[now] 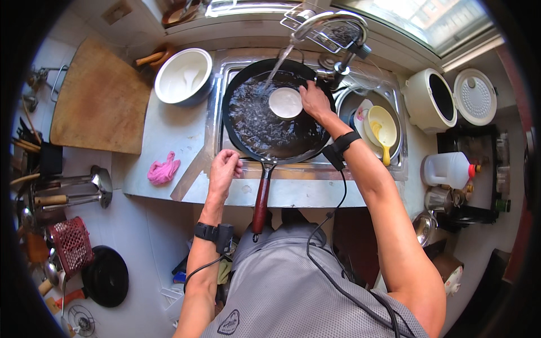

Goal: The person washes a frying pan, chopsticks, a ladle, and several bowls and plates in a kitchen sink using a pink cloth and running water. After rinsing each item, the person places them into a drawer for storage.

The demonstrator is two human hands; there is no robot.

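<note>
A large black frying pan (249,145) with a dark red handle (262,198) lies across the sink, holding rippling water. A small white bowl (285,103) is in that water, right of the middle. My right hand (316,100) reaches over the pan's right side, its thumb close against the bowl's rim; whether it grips the bowl is unclear. Water runs into the pan from a chrome faucet (329,19). My left hand (226,169) is at the pan's near left edge, fingers curled, with nothing visible in them.
Right of the pan, a metal basin (397,116) holds a yellow handled bowl (381,126). To the left are a white-lined pot (184,76), a pink cloth (163,169) and a wooden cutting board (101,101). An open rice cooker (427,101) and a plastic jug (446,170) stand right.
</note>
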